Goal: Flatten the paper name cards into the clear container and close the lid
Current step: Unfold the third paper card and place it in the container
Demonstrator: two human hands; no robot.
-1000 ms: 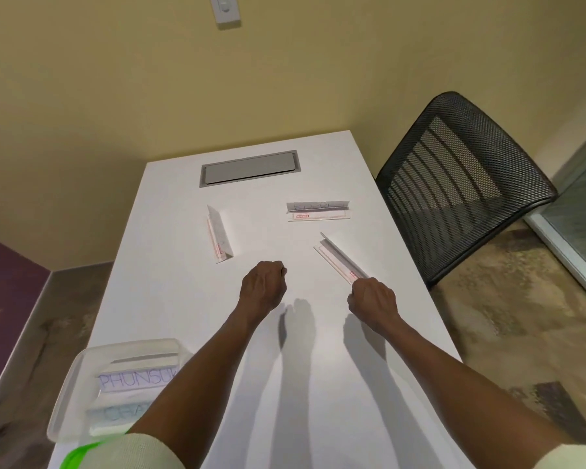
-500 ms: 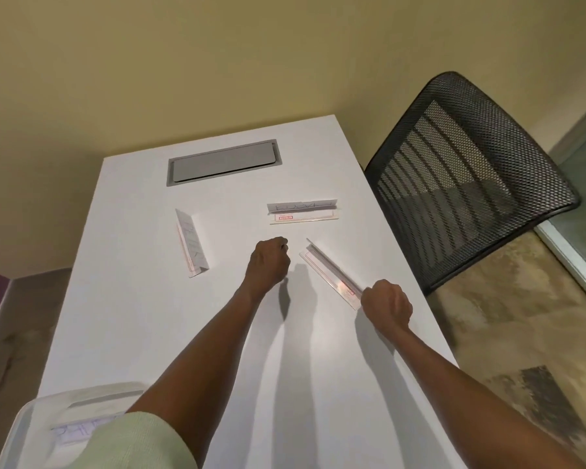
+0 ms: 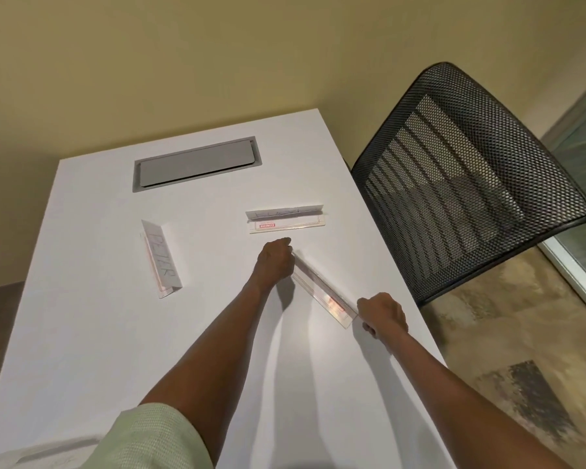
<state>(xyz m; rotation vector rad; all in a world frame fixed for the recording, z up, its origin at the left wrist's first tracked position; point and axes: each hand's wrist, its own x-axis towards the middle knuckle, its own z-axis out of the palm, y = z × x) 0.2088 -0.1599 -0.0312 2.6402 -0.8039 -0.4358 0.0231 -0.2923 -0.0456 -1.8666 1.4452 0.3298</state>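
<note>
Three folded paper name cards stand on the white table (image 3: pixel 82 350). One card (image 3: pixel 323 291) lies diagonally between my hands: my left hand (image 3: pixel 274 264) grips its far end and my right hand (image 3: pixel 383 314) grips its near end. A second card (image 3: pixel 286 219) stands just beyond my left hand. The third card, lettered "PETER" (image 3: pixel 161 260), stands to the left. Only the rim of the clear container (image 3: pixel 31 456) shows at the bottom left edge, partly hidden by my sleeve.
A grey cable hatch (image 3: pixel 197 165) is set into the far end of the table. A black mesh chair (image 3: pixel 464 184) stands close against the table's right edge. A yellow wall rises behind the table.
My left hand has reached forward and right to the far end of the diagonal card. My right hand stayed on its near end. The view shifted, so the container slid nearly out of frame.
</note>
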